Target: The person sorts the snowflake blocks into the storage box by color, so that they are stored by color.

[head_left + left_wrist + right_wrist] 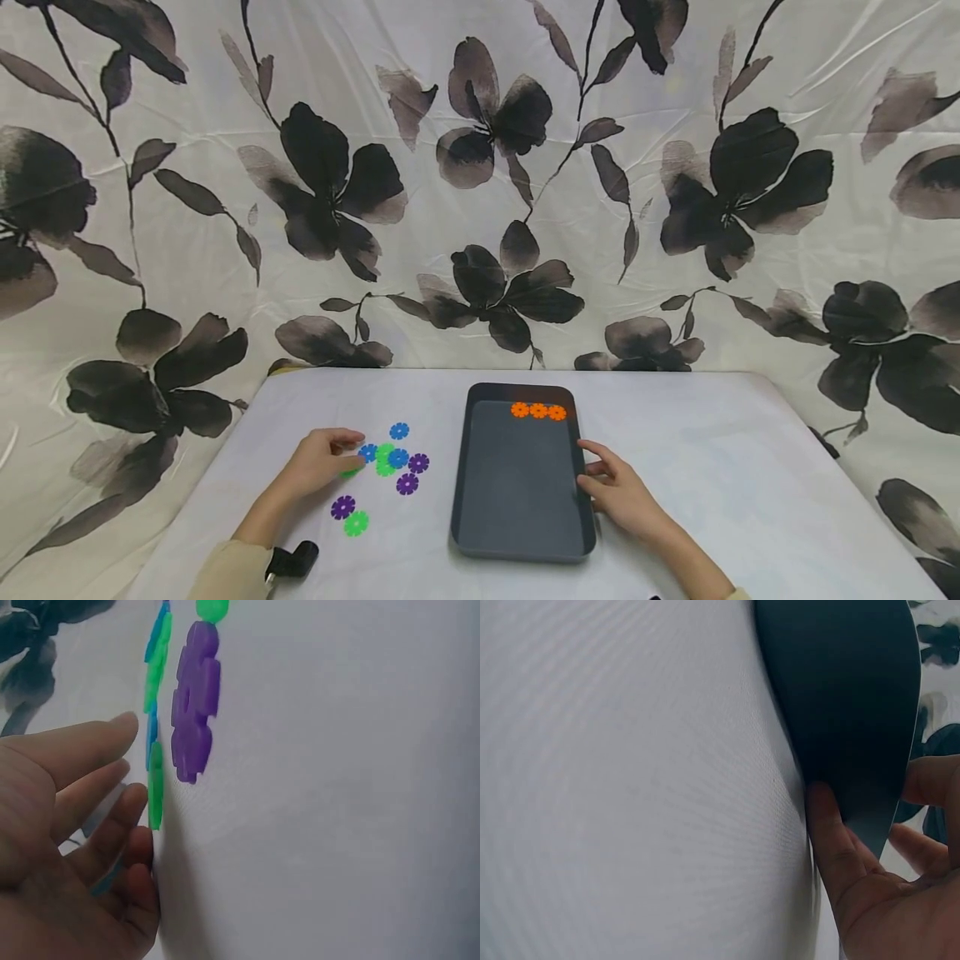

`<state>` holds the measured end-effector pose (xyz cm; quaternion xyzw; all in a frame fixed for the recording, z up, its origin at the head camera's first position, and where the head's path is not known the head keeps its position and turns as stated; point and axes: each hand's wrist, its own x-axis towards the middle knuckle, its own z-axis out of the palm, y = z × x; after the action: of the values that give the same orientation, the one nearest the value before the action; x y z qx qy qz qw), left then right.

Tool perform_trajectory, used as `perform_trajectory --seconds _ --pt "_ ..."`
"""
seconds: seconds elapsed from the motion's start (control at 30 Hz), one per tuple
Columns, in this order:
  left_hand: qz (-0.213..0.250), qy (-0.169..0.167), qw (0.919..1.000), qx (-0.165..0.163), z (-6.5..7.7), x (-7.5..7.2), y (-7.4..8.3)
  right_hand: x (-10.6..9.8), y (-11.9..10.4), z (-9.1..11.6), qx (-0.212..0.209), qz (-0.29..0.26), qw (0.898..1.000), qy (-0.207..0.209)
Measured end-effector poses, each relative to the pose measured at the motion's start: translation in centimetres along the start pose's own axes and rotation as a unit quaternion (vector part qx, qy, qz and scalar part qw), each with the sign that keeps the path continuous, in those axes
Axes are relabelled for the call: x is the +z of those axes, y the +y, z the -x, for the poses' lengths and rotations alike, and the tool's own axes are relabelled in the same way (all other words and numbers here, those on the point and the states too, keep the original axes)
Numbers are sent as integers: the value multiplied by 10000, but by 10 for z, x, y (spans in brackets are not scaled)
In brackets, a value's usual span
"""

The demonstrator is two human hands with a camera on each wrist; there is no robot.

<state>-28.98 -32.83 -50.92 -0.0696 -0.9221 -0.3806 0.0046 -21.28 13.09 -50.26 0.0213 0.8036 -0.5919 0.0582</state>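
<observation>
My left hand [321, 460] reaches over a loose group of notched plastic discs, fingers bent and apart, with nothing gripped. Under its fingertips is a green disc [351, 472], and a blue disc [367, 452] lies right by them. In the left wrist view a purple disc [196, 705] lies beside the fingers. At the right side of a dark grey tray [525, 492], my right hand [617, 492] holds the rim. Its thumb [825, 814] presses the outer wall while other fingers reach the rim's edge. Three orange discs [538, 411] lie in a row at the tray's far end.
More discs lie left of the tray: blue [399, 430], green [357, 523] and purple [407, 484], some overlapping. The white-covered table [720, 467] runs back to a hanging floral cloth [480, 167]. A black strap mount [294, 560] is on the left wrist.
</observation>
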Motion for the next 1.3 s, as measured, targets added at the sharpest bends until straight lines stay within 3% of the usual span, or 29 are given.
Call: perform_trajectory --seconds 0.3,0.63,0.83,1.0,1.3 --pt "-310 -427 9986 -92 -16 0 6 0 2 -1 15 -23 10000 21" --pt "-359 -571 9977 44 -17 2 6 -1 1 2 2 -36 10000 0" --pt "301 -434 9986 76 -20 -1 7 -2 1 1 -106 -81 9999 -92" --pt "1066 -255 9937 -239 -27 -3 13 -2 4 -2 -64 -41 10000 -18" --pt "1891 -569 9793 -452 -39 6 58 -2 2 -1 12 -98 9999 -58"
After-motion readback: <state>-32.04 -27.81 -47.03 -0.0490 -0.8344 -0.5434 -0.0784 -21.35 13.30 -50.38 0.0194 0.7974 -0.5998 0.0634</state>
